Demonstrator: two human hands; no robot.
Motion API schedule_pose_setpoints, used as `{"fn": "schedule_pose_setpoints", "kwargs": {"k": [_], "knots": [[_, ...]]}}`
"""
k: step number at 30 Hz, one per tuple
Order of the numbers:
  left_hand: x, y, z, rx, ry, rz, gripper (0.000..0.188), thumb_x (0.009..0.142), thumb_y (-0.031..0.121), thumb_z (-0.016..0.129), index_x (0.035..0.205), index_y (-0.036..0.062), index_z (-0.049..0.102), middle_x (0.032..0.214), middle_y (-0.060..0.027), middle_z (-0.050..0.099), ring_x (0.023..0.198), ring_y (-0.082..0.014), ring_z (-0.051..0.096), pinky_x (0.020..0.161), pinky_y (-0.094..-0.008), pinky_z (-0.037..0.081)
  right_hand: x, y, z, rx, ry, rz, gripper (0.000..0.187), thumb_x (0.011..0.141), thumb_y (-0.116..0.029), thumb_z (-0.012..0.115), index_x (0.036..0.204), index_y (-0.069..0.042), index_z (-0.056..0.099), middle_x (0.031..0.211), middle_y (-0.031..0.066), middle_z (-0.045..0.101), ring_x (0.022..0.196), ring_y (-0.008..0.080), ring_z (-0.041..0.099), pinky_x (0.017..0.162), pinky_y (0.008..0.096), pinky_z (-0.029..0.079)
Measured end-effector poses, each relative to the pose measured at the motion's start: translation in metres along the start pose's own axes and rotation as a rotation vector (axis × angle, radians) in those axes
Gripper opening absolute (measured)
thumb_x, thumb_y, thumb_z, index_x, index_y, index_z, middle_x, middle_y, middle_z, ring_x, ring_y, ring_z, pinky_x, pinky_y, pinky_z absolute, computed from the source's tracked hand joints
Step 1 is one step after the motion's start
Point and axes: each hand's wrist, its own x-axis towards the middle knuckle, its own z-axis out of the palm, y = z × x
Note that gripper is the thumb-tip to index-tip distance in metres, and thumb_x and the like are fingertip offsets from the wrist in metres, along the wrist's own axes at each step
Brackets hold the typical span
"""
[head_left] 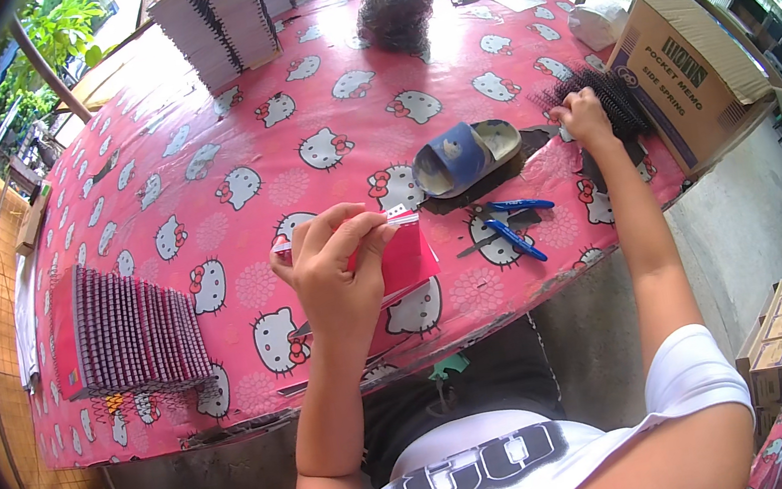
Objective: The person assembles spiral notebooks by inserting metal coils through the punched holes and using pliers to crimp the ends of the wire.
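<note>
L hand (pixel 337 253) pinching pad (pixel 406 262), R (pixel 584 117) on coils (pixel 621 104)

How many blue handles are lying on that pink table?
2. The upper blue handle lies on the person's side of the sandal; the lower blue handle lies nearer the person, slanting. Others might be hidden behind the stacked notebooks.

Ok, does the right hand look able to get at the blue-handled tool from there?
Probably yes: the right hand is at the black coils, and the blue-handled tool lies uncovered on the pink tablecloth, nearer the body; the blue slipper sits beyond it, seemingly not blocking.
</note>
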Motion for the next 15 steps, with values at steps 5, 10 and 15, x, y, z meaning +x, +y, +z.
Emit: {"fn": "schedule_pose_setpoints", "kwargs": {"k": [5,10,15], "knots": [[-0.004,-0.001,0.001,-0.075,0.004,-0.028,0.011,0.075,0.015,0.077,0.085,0.0096,0.074,0.084,0.0006,0.068,0.085,-0.0161,0.058,0.087,-0.0321,0.035,0.002,-0.009,-0.001,-0.061,-0.136,0.02,0.015,0.083,-0.014,0.066,0.094,-0.005,0.065,0.109,0.019,0.057,0.096,0.0357,0.062,0.083,0.0444,0.051],[-0.003,0.002,0.004,-0.048,0.008,-0.014,0.012,0.076,0.016,0.077,0.085,0.0103,0.074,0.082,0.0009,0.067,0.085,-0.0159,0.057,0.089,-0.0329,0.034,0.008,-0.006,-0.022,0.112,0.163,0.024,0.022,0.083,-0.005,0.062,0.104,-0.007,0.068,0.106,0.0171,0.057,0.091,0.0346,0.063,0.08,0.0429,0.051],[-0.005,0.0,-0.003,-0.002,0.007,-0.055,0.015,0.076,0.023,0.077,0.084,0.0113,0.073,0.082,0.0018,0.067,0.086,-0.0161,0.057,0.09,-0.0364,0.031,-0.07,-0.138,-0.089,0.858,-0.065,-0.346,0.021,0.077,-0.002,0.069,0.097,-0.008,0.074,0.092,0.0107,0.064,0.083,0.0226,0.062,0.074,0.0311,0.05]]}}
